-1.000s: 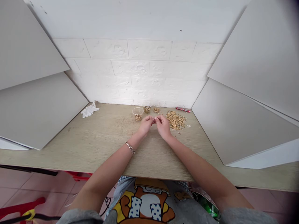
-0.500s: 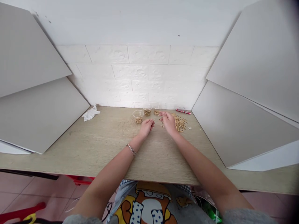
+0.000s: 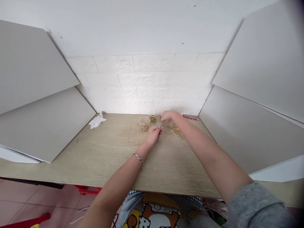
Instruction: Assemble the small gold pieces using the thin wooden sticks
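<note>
My left hand (image 3: 154, 136), with a chain bracelet at the wrist, is closed in a pinch over the table. A thin, light-coloured rod (image 3: 162, 127) pokes out from its fingertips. Farther back, my right hand (image 3: 169, 116) reaches down with curled fingers at a clear cup that it mostly covers; what the fingertips hold is hidden. Left of it stands a clear cup with small gold pieces (image 3: 153, 118). A second clear cup (image 3: 144, 124), also with gold pieces, is nearer my left hand. Many thin gold rods (image 3: 177, 131) lie in a pile below my right forearm.
A crumpled white tissue (image 3: 98, 121) lies at the back left of the wooden table (image 3: 114, 158). A red tube-like packet (image 3: 190, 117) is by the back wall. Grey-white panels (image 3: 54, 123) stand on both sides. Red objects show on the floor below.
My right hand has moved from above the gold rods to the cup at the back, fingers turned down. My left hand keeps its pinch on the rod. The view has shifted slightly.
</note>
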### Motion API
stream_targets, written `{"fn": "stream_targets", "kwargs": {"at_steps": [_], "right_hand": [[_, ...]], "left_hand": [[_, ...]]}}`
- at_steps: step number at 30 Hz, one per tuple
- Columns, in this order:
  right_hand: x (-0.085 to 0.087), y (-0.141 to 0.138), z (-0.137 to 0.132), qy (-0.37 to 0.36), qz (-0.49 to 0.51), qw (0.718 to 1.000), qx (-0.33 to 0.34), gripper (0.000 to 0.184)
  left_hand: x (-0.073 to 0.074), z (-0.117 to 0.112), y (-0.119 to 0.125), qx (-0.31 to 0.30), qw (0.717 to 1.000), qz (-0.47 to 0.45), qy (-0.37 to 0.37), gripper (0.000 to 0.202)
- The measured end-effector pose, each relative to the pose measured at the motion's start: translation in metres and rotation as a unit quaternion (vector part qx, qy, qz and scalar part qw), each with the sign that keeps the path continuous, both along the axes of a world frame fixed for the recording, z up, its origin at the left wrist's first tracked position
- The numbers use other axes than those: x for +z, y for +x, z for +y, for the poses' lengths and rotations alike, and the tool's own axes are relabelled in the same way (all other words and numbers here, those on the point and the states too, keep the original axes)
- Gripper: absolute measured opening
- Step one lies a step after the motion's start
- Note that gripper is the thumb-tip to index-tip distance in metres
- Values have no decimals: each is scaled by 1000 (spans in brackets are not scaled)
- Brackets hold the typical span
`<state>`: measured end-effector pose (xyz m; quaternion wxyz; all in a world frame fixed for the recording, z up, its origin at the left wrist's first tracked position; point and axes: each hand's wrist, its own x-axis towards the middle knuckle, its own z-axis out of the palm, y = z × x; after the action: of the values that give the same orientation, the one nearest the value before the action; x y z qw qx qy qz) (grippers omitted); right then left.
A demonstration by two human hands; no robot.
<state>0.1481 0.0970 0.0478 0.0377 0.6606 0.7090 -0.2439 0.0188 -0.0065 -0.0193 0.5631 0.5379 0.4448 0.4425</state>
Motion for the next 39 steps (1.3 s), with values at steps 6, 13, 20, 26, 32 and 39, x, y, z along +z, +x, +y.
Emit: {"fn": "stream_targets", "kwargs": {"at_steps": [6,13,20,26,32,39], "right_hand": [[16,1,2,-49,-11,999,5,60],[15,19,-5,-26,38,999,25,47],[9,17,-2,-52,22,998,2,59],[13,5,-5,-42,-12,999,0,63],[19,6,-7,-36,16,999,2,54],[14,6,-5,-91,29,995,-3,71]], "left_hand": [[-1,1,0,8,1000,-1,-1,28],[-1,1,0,10,1000,-15,-8,26],[-4,3,0,-1,1000,-1,1,24],[-1,2,2,-6,1000,8,2,23],[-2,1,4,24,1000,2,3,24],[-3,1,4,25,1000,6,7,24]]}}
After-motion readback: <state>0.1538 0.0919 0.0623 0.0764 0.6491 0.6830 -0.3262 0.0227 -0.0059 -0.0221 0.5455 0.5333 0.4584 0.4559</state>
